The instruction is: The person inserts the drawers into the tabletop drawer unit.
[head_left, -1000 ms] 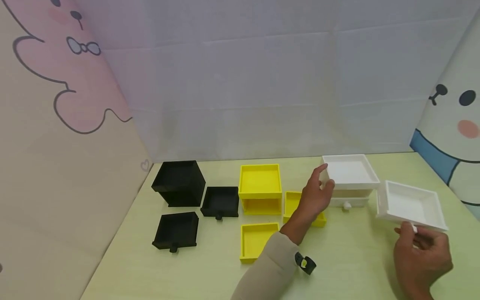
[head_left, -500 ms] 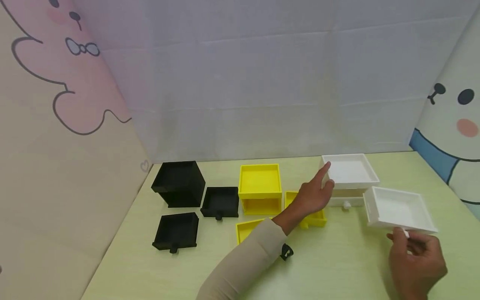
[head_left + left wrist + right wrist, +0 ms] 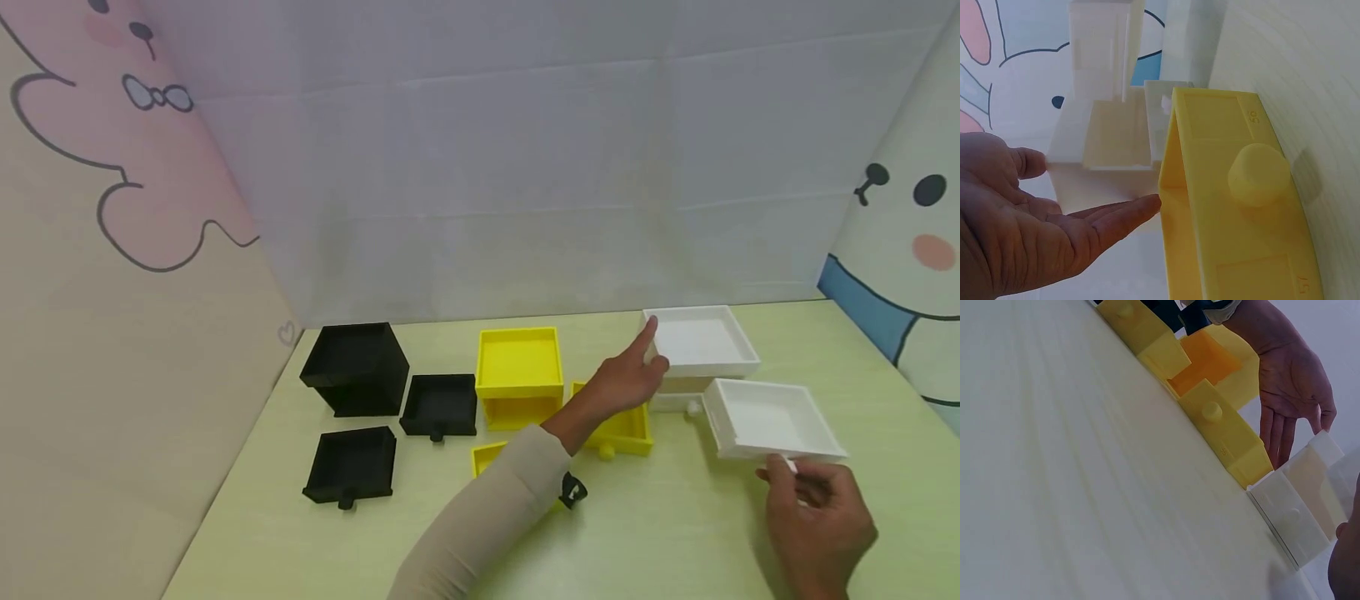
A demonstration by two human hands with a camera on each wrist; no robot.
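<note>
My left hand [image 3: 626, 379] rests against the left side of a white drawer cabinet [image 3: 701, 340]. In the left wrist view its fingers stretch along the cabinet wall [image 3: 1104, 184], and the thumb touches the front top corner. My right hand [image 3: 817, 525] pinches the knob of a white drawer [image 3: 776, 417], which is held raised and slightly tilted at the cabinet's front right. The cabinet's upper slot is vacant; a second white drawer [image 3: 670, 403] sits in the lower one. Only part of my right hand [image 3: 1344, 556] shows in the right wrist view.
Beside the left wrist lies a yellow drawer [image 3: 626, 432]; another, under the left sleeve [image 3: 480, 517], is mostly hidden. A yellow cabinet [image 3: 520, 358] stands mid-table. Further left are a black cabinet [image 3: 352, 354] and two black drawers [image 3: 441, 404]. A curtain rises behind.
My right hand has carried the white drawer leftward, to the front of the white cabinet. My left hand has settled against the cabinet's side, its forearm now lower over the front yellow drawer.
</note>
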